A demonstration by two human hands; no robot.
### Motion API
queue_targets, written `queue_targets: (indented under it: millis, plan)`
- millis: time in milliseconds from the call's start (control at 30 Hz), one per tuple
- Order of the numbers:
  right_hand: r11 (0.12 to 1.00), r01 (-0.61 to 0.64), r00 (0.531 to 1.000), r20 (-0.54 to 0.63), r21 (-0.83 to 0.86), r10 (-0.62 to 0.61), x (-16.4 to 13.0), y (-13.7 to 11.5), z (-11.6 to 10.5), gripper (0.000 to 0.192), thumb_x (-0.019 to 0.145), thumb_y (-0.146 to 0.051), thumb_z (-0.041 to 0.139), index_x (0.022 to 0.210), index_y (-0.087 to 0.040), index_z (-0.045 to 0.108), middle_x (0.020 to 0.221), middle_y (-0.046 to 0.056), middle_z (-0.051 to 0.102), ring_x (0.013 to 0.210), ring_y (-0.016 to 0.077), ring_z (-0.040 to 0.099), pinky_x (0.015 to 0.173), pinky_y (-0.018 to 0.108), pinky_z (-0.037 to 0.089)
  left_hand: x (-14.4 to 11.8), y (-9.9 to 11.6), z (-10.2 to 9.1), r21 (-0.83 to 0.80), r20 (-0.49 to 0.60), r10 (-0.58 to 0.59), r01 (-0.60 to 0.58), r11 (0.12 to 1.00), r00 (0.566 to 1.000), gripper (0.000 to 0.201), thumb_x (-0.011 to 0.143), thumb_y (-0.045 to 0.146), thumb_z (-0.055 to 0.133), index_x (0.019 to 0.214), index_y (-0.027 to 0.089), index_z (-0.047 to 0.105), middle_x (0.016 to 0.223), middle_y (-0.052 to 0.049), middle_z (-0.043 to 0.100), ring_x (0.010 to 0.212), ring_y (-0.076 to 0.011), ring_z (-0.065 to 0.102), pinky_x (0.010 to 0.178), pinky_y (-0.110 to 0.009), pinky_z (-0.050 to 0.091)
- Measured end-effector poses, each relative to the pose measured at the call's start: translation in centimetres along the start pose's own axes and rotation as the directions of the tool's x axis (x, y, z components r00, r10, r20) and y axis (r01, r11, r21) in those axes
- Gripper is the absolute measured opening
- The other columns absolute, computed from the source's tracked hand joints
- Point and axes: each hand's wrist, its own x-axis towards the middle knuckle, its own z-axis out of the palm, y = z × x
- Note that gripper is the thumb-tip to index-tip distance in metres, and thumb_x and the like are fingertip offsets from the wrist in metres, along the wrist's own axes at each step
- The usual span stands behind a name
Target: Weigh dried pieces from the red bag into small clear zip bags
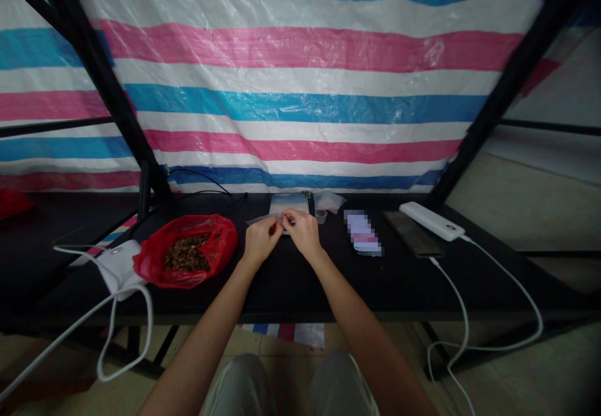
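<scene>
Two sets of fingers (285,221) meet mid-surface, bunched up and pinched on a bit of clear plastic (256,220), left hand (261,239) and right hand (305,234) almost touching. Most of that plastic is hidden behind the knuckles; one thin edge pokes out past the left hand, and the exact grip of the tips is too small to make out. Just behind them sits a pale flat thing (287,202), half blocked by the hands, so can't say what it is. Next to it: a slim dark item I can't identify, a small clear cup (321,217) and a crumpled clear bag (330,201).

Left of the hands, a red bag (221,237) gapes open with brown bits (186,253) inside, too blurry to name. It partly covers a white box (117,267) with a thick white cable running out of frame. Over on the right, one phone (364,233) has its screen pixelated, then a dark phone (413,234) and a white power bank (432,220), both with white cables cut off or lost below.
</scene>
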Motion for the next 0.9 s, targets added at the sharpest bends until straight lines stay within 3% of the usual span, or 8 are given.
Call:
queue_targets:
  millis: [100,267,433,533,633,700,800,900]
  plan:
    - [0.993,-0.080,0.994,-0.067,0.088,0.087,0.2,0.2,-0.1,0.015,0.080,-0.021,0.052,0.087,-0.023,0.065,0.081,0.000,0.069,0.074,0.0149,0.064,0.072,0.024,0.047,0.0,0.2,0.1,0.035,-0.015,-0.046,0.047,0.998,0.999,0.022,0.080,0.025,0.046,0.061,0.017,0.055,0.061,0.001,0.059,0.057,-0.0111,0.053,0.056,-0.022,0.030]
    - [0.973,0.065,0.998,-0.012,0.220,-0.064,-0.5,-0.5,0.5,0.017,0.082,-0.023,0.050,0.093,-0.023,0.063,0.087,0.000,0.068,0.079,0.0143,0.064,0.073,0.023,0.048,0.5,0.0,-0.2,0.040,-0.054,-0.226,0.228,0.973,0.973,0.026,0.082,0.037,0.045,0.067,0.019,0.056,0.057,0.002,0.057,0.056,-0.0126,0.054,0.052,-0.022,0.025]
    - [0.970,0.070,0.998,-0.009,0.233,-0.070,-0.6,-0.6,0.8,0.016,0.081,-0.024,0.053,0.095,-0.023,0.061,0.086,0.000,0.068,0.078,0.0142,0.063,0.070,0.023,0.048,0.7,-0.2,-0.2,-0.003,0.051,-0.183,0.184,0.983,0.982,0.022,0.083,0.031,0.043,0.068,0.020,0.055,0.058,0.002,0.056,0.057,-0.0125,0.054,0.053,-0.022,0.026]
    - [0.988,0.026,0.999,-0.034,0.152,-0.021,-0.2,-0.2,0.5,0.012,0.079,-0.020,0.053,0.087,-0.023,0.061,0.081,0.000,0.067,0.073,0.0145,0.063,0.070,0.024,0.047,0.6,0.0,-0.1,0.084,-0.045,-0.204,0.207,0.975,0.978,0.019,0.074,0.025,0.050,0.056,0.019,0.049,0.053,0.001,0.052,0.054,-0.0133,0.050,0.054,-0.024,0.028]
    - [0.994,-0.041,0.995,-0.083,0.097,0.050,0.0,0.0,0.2,0.010,0.077,-0.018,0.053,0.081,-0.022,0.061,0.077,0.000,0.067,0.069,0.0147,0.062,0.069,0.025,0.047,0.5,0.1,-0.1,0.142,-0.178,-0.084,0.110,0.984,0.980,0.017,0.069,0.018,0.051,0.053,0.019,0.046,0.057,-0.001,0.053,0.065,-0.0170,0.052,0.065,-0.028,0.034]
    - [0.991,-0.055,0.994,-0.083,0.119,0.065,0.1,0.2,0.3,0.010,0.077,-0.017,0.052,0.080,-0.022,0.061,0.078,0.000,0.067,0.067,0.0146,0.062,0.068,0.026,0.047,0.4,0.2,-0.3,0.148,-0.217,0.040,-0.008,0.989,0.975,0.008,0.068,0.016,0.051,0.061,0.019,0.051,0.072,-0.003,0.060,0.079,-0.0202,0.053,0.077,-0.033,0.035]
    - [0.968,-0.027,0.998,-0.046,0.251,0.040,0.2,0.5,0.7,0.012,0.075,-0.016,0.050,0.078,-0.021,0.061,0.077,0.000,0.067,0.068,0.0144,0.063,0.069,0.026,0.049,0.3,0.4,-0.6,0.103,-0.202,0.152,-0.134,0.986,0.968,0.019,0.068,0.013,0.050,0.084,0.020,0.056,0.101,-0.006,0.060,0.098,-0.0226,0.050,0.090,-0.038,0.033]
    - [0.903,-0.037,0.998,-0.026,0.429,0.053,0.4,1.0,1.3,0.012,0.071,-0.016,0.051,0.075,-0.020,0.061,0.074,0.000,0.066,0.067,0.0146,0.064,0.068,0.026,0.050,0.3,0.5,-0.7,0.060,-0.127,0.239,-0.233,0.971,0.963,0.035,0.070,0.017,0.049,0.104,0.018,0.052,0.113,-0.007,0.056,0.110,-0.0222,0.047,0.102,-0.041,0.025]
